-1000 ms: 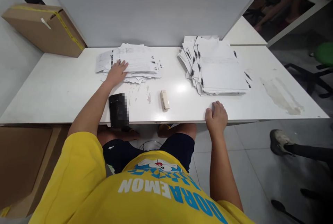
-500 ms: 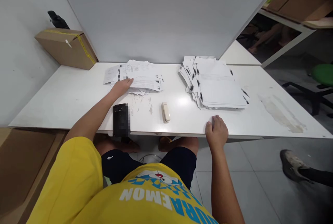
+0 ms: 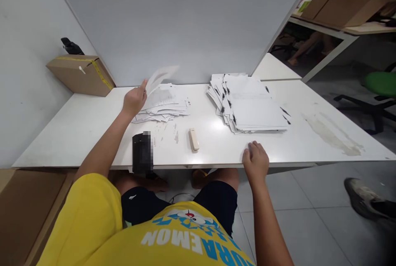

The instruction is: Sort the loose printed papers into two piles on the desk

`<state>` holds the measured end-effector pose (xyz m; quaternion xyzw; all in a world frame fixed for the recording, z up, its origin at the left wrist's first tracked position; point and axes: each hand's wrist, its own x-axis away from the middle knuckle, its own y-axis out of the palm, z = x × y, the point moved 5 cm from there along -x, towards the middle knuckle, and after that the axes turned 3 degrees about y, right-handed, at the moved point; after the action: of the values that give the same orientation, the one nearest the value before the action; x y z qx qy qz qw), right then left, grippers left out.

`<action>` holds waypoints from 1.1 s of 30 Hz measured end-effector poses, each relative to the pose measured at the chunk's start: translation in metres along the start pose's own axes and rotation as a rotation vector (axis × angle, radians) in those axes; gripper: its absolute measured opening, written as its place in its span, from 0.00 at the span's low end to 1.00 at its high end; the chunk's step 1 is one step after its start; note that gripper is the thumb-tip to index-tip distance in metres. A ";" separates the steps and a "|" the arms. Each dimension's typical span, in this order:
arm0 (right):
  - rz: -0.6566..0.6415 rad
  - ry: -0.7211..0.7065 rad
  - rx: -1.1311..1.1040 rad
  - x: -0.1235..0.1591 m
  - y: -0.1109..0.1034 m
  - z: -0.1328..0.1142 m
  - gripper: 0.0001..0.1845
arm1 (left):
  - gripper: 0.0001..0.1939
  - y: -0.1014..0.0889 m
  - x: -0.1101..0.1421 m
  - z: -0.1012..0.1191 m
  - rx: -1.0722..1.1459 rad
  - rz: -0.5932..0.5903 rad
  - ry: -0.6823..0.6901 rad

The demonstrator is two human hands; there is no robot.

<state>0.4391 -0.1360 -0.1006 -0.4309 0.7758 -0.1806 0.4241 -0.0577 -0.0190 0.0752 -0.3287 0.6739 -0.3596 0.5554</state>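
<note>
Left of the stapler (image 3: 194, 140) and farther back, the left hand (image 3: 135, 100) pinches a lifted paper (image 3: 159, 78), somewhat blurred, above the left stack (image 3: 165, 113). Well apart from it, right of the stapler, the right hand (image 3: 256, 161) rests at the table's (image 3: 74, 134) front edge, fingers loosely bent, thumb apart. The right stack (image 3: 256, 107) lies behind and right of the stapler. A black object (image 3: 140, 150) (partly pixelated) sits left of the stapler; behind it, a grey partition (image 3: 185, 22) blocks the way. A cardboard box (image 3: 78, 76) stands far back-left of the stapler.
</note>
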 end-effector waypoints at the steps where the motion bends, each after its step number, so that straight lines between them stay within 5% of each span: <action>1: 0.004 0.022 -0.064 0.007 -0.004 -0.012 0.23 | 0.28 -0.010 0.008 0.007 -0.009 0.013 0.024; 4: -0.157 0.186 -0.393 0.043 -0.002 -0.069 0.21 | 0.27 -0.039 0.052 0.048 -0.047 -0.004 0.215; 7: -0.709 0.372 -0.981 0.093 0.022 -0.154 0.23 | 0.29 -0.064 0.109 0.109 -0.068 0.037 0.544; 9: -0.961 0.449 -1.306 0.114 0.028 -0.205 0.31 | 0.31 -0.074 0.143 0.146 -0.038 0.040 0.708; 11: -1.058 0.556 -1.473 0.122 0.028 -0.233 0.34 | 0.30 -0.080 0.169 0.176 0.030 0.023 0.808; 13: -1.024 0.752 -1.539 0.126 0.030 -0.239 0.31 | 0.26 -0.080 0.190 0.196 0.067 -0.023 0.781; 18: -0.852 1.164 -1.490 0.142 0.039 -0.216 0.27 | 0.17 -0.080 0.245 0.202 0.316 -0.027 0.454; 23: -0.775 1.019 -1.304 0.138 0.042 -0.190 0.24 | 0.15 -0.076 0.283 0.158 0.464 0.200 -0.151; 27: -0.791 0.978 -1.285 0.130 0.040 -0.182 0.22 | 0.16 -0.046 0.306 0.127 0.715 0.036 -0.675; 30: -0.793 1.026 -1.277 0.127 0.038 -0.174 0.26 | 0.26 -0.028 0.323 0.130 1.037 0.012 -0.959; 33: -0.777 1.088 -1.288 0.129 0.035 -0.162 0.29 | 0.35 -0.011 0.327 0.156 1.494 -0.059 -1.171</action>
<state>0.2548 -0.2361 -0.0949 -0.6690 0.6199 -0.0215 -0.4095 0.0418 -0.3195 -0.1022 -0.0334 -0.1249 -0.4896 0.8623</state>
